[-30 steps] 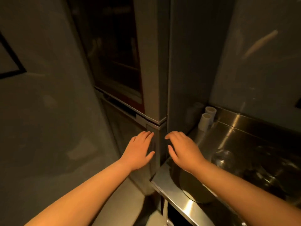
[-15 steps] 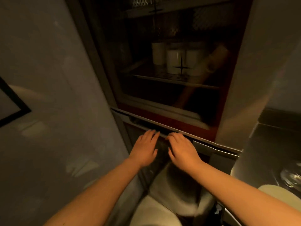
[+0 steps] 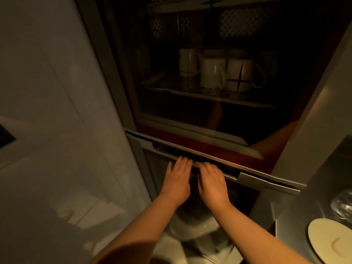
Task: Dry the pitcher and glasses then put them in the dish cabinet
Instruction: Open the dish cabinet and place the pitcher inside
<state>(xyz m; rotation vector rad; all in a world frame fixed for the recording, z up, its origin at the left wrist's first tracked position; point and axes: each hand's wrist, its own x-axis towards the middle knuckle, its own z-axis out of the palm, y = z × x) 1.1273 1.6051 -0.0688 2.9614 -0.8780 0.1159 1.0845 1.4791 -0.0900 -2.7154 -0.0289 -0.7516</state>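
Note:
The dish cabinet [image 3: 308, 103] stands ahead with a dark glass upper door and a lower door below it. My left hand [image 3: 178, 179] and my right hand [image 3: 211, 182] lie side by side, fingers straight, fingertips at the long recessed handle [image 3: 219, 162] along the top of the lower door. Neither hand holds anything. A clear glass [image 3: 342, 203] sits on the steel counter [image 3: 289, 221] at the right edge. The pitcher is not in view.
Behind the upper glass door, three white mugs [image 3: 213, 73] stand on a perforated shelf [image 3: 209, 94]. A pale round plate [image 3: 331, 242] lies on the counter at lower right. A tiled wall [image 3: 47, 111] closes off the left side.
The view has swung left from the counter to face the cabinet front. Both hands have moved forward from the cabinet's corner to the lower door's handle.

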